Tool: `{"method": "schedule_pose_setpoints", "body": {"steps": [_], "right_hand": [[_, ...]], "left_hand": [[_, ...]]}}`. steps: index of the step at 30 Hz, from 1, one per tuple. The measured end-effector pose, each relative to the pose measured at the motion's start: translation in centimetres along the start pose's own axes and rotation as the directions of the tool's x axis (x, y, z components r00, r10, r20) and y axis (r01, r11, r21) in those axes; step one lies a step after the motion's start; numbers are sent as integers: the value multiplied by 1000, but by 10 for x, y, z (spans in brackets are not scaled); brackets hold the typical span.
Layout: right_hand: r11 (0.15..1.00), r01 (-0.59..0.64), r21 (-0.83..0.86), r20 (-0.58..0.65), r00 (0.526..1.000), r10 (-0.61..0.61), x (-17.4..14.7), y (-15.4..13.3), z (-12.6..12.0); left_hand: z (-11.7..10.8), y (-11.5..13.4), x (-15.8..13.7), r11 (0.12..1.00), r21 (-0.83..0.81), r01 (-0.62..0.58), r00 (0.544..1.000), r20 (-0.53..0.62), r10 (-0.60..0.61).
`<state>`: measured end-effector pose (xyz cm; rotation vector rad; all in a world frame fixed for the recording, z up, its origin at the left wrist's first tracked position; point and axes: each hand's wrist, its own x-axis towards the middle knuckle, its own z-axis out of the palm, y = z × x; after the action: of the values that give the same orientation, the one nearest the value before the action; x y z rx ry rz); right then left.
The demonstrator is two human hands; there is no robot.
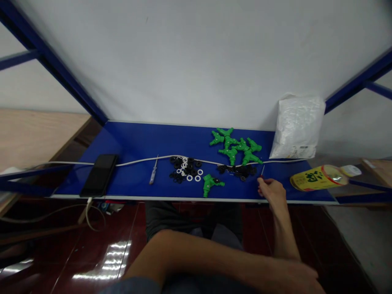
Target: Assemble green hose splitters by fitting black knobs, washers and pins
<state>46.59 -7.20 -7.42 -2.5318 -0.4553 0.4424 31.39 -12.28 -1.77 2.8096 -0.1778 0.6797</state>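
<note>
My right hand (272, 190) is closed on a small screwdriver (262, 170) near the table's front edge, its thin shaft pointing away from me. My left arm crosses my body; my left hand (294, 277), low in the picture by my right forearm, is blurred, so its fingers do not show clearly. Left of the right hand lies a pile of small black parts (237, 170). One green Y-shaped hose connector (209, 184) sits alone nearer the front edge. Several more green connectors (230, 153) are heaped behind the black parts. White ring washers (190, 178) and black rings (190, 166) lie further left.
A second screwdriver with a clear handle (152, 176) and a black phone (99, 175) lie to the left. A white cable (143, 159) runs across the blue table (131, 139). On the right are a yellow-labelled bottle (318, 178), lying tilted, and a white plastic package (298, 126).
</note>
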Motion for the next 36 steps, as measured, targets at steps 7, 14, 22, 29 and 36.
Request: {"method": "schedule_pose_setpoints", "body": {"steps": [7,14,22,29,36], "right_hand": [[965,-22,262,-35,999,32,-14,27,-7],[835,-48,548,-12,998,65,-48,55,-3],[692,86,717,-129,992,11,-97,36,-25],[532,215,819,-143,974,-173,-104,-23,-15],[504,358,786,-125,890,-438,-103,-61,-20]], "left_hand": [[-19,-45,-8,945,-33,-327,945,15,327],[-84,-161,-91,900,-66,430,851,-302,-429],[-78,-206,-155,828,209,519,851,-36,-524],[-86,-214,-166,849,229,475,868,33,-495],[-86,-217,-164,867,201,457,880,37,-473]]}}
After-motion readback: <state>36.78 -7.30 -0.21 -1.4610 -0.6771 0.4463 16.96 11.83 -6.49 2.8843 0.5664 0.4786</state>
